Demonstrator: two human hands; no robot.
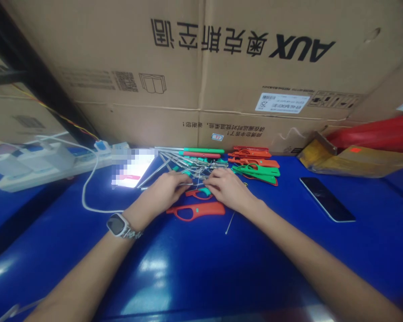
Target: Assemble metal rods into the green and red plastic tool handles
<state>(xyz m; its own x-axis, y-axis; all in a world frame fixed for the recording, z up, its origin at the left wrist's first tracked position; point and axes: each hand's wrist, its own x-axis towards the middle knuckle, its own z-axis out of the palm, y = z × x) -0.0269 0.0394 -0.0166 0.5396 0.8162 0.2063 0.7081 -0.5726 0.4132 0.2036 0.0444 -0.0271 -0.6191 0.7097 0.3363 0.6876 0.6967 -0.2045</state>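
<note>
My left hand [166, 190], with a watch [117, 224] on its wrist, pinches one end of a thin white wire [195, 184]. Facing it, my right hand [226, 187] has its fingers closed at the wire's other end. Just below the hands lie an orange handle shell with a green trigger [201, 192] and a larger orange handle shell [201, 210]. Behind them is a pile of metal rods with green and red sleeves [203, 151] and small wired parts. Green handle shells [260, 171] and orange handle shells [255, 162] are stacked right of the pile.
A lit phone [137, 167] lies at left beside a white power strip [53, 170] and a white cable [84, 192]. A dark phone [325, 199] rests at right. Behind stand a large cardboard box [221, 98] and a small open carton [349, 161] with red plastic.
</note>
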